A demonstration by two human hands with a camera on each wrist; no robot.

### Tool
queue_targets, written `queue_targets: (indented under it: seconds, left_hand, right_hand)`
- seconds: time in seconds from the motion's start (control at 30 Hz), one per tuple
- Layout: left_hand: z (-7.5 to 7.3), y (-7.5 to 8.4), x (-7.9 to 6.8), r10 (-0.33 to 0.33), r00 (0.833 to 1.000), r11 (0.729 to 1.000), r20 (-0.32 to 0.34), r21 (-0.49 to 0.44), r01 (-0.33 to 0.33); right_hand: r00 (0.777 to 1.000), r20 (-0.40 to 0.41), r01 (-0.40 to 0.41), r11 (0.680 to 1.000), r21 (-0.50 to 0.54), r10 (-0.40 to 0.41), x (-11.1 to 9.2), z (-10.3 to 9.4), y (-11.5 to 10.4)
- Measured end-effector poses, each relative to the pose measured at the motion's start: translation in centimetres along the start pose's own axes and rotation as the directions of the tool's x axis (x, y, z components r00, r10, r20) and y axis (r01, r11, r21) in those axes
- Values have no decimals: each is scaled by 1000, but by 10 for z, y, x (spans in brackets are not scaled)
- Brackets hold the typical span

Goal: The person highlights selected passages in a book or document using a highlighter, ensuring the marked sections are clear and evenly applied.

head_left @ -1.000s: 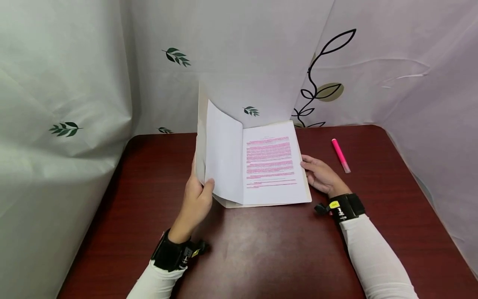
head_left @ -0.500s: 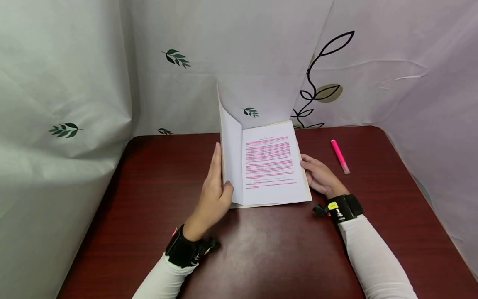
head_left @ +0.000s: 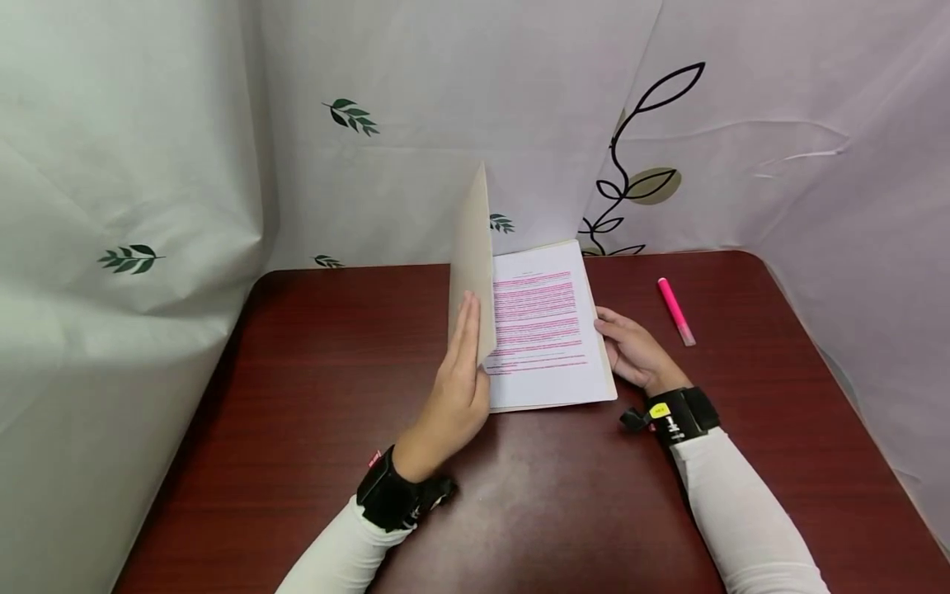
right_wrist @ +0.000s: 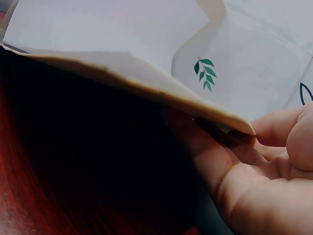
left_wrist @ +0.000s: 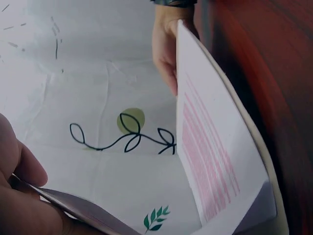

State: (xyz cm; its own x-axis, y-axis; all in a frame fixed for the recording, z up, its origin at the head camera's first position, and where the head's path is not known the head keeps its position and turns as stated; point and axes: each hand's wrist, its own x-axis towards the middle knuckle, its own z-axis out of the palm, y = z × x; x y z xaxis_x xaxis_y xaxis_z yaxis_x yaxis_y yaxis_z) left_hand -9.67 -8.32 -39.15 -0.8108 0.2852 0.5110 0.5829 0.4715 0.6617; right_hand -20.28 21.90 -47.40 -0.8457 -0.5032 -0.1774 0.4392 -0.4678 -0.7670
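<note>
A cream file folder [head_left: 471,264] stands partly open, holding printed sheets [head_left: 545,379] whose lines are marked in pink. My left hand [head_left: 456,396] lies along the raised cover, its fingers stretched over the outer face. In the left wrist view, the cover's edge runs between the thumb [left_wrist: 32,169] and the fingers. My right hand [head_left: 634,351] pinches the folder's right edge, thumb on top and fingers beneath, as the right wrist view shows. That right side is lifted, with dark space under it.
A pink highlighter [head_left: 675,312] lies on the dark red wooden table [head_left: 312,388], right of the folder. Behind the table hangs a pale cloth [head_left: 416,66] with leaf prints, which also covers both sides.
My left hand has swung the folder's left cover up and rightward, so its outer face now shows and hides part of the sheets. The right hand stays nearly still.
</note>
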Motion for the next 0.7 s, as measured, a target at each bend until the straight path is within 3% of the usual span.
queue_targets:
  seconds: [0.2, 0.47, 0.6, 0.7]
  left_hand:
    - [17, 5, 0, 37, 999, 996, 27, 82, -39]
    - [37, 10, 1, -4, 991, 978, 135, 206, -25]
    - [45, 12, 3, -39, 978, 968, 205, 250, -13]
    - [51, 13, 6, -77, 959, 961, 271, 276, -1]
  right_hand:
    - [1000, 17, 12, 1000, 12, -12, 2, 1, 2]
    - [1000, 20, 15, 1000, 16, -15, 3, 2, 4]
    - [1000, 21, 12, 1000, 15, -12, 4, 2, 4]
    - [999, 31, 6, 1000, 30, -7, 3, 1, 4]
